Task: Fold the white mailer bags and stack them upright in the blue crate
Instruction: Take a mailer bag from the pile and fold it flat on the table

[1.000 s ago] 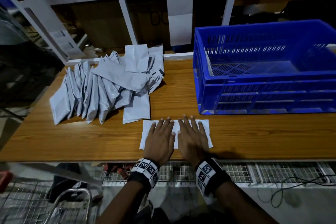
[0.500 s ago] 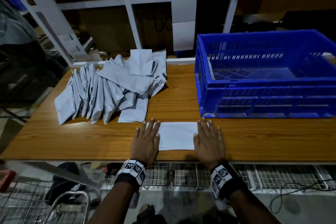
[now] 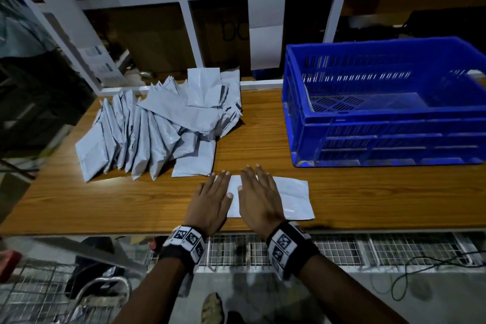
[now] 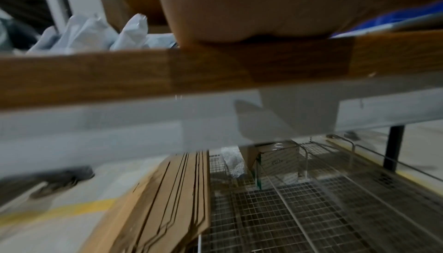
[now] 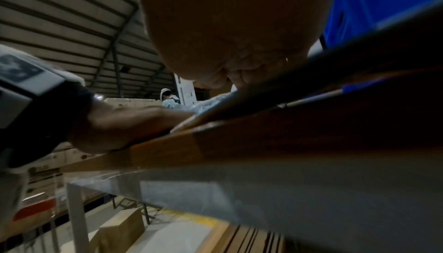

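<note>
Both the left hand [image 3: 210,200] and right hand [image 3: 259,198] slid together again over the mailer bag [image 3: 294,198].

Faint "LG" logos on stacked cartons [image 5: 45,166]; other print unreadable.

A black wristband [image 3: 184,246] faced with white panels printed in black square-patterned markers is worn on the left wrist, and a matching wristband [image 3: 289,247] on the right. Both forearms are left bare, with no sleeves seen.
</note>
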{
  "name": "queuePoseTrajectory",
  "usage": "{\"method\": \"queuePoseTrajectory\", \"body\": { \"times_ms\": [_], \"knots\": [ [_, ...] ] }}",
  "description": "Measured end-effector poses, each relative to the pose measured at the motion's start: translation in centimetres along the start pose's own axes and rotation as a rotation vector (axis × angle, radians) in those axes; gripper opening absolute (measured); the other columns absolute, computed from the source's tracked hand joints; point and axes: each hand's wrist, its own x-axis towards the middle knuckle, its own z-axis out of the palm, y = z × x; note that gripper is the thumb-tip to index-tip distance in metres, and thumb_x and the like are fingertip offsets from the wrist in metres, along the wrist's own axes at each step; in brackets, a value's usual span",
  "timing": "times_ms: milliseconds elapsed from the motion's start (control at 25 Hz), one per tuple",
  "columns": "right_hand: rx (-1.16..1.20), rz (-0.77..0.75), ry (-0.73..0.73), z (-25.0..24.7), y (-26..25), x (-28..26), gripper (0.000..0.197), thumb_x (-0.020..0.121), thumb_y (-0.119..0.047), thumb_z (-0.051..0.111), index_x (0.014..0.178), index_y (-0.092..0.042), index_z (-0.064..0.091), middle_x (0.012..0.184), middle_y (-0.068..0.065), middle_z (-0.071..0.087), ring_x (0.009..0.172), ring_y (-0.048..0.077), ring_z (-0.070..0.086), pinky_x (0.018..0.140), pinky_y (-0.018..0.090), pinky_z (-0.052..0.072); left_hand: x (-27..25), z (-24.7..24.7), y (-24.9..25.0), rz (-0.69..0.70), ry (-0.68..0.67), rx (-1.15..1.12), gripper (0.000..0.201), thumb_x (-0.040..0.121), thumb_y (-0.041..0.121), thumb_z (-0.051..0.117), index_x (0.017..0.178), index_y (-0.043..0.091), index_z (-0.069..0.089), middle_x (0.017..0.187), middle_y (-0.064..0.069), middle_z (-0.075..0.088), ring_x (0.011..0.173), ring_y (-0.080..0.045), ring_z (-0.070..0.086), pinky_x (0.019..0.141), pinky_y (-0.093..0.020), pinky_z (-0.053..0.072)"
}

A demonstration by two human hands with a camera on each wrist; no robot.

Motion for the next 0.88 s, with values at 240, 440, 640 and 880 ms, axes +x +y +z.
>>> {"method": "queuePoseTrajectory", "body": {
  "times_ms": [240,440,640,880],
  "knots": [
    [-0.008,0.048,0.029,2.3,0.8,0.0,0.05,0.101,-0.036,0.037,0.143,-0.014,0.053,0.152,0.007,0.047,0.144,0.03,0.039,0.117,0.053,0.028,0.0,0.6,-0.3,-0.01,0.058,-0.005,0.06,0.106,0.045,0.01,0.161,0.022,0.018,0.167,0.005,0.018,0.154,-0.014,0.011,0.124,-0.044,0.012],
    [-0.028,0.1,0.001,3.2,-0.9,0.2,0.05,0.099,-0.04,0.039,0.146,-0.027,0.049,0.155,0.008,0.043,0.146,0.036,0.033,0.117,0.061,0.019,0.0,0.7,0.0,-0.01,0.031,0.008,0.062,0.104,0.047,0.004,0.161,0.025,0.012,0.167,0.007,0.011,0.155,-0.016,0.008,0.125,-0.046,0.01],
    [-0.039,0.056,0.002,2.9,0.3,-0.2,0.051,0.1,-0.037,0.035,0.147,-0.024,0.048,0.157,0.005,0.041,0.147,0.033,0.033,0.116,0.058,0.022,0.0,0.6,-0.2,-0.012,0.009,0.017,0.063,0.102,0.046,0.002,0.162,0.027,0.008,0.168,0.009,0.006,0.155,-0.013,0.003,0.125,-0.042,0.004],
    [-0.052,0.141,0.034,2.0,2.8,-1.5,0.053,0.101,-0.037,0.034,0.15,-0.021,0.044,0.159,0.006,0.037,0.148,0.034,0.03,0.118,0.055,0.023,0.0,0.5,-0.1,-0.02,0.001,0.021,0.063,0.101,0.046,0.001,0.161,0.028,0.005,0.167,0.011,0.002,0.154,-0.01,-0.002,0.124,-0.038,-0.002]
  ]
}}
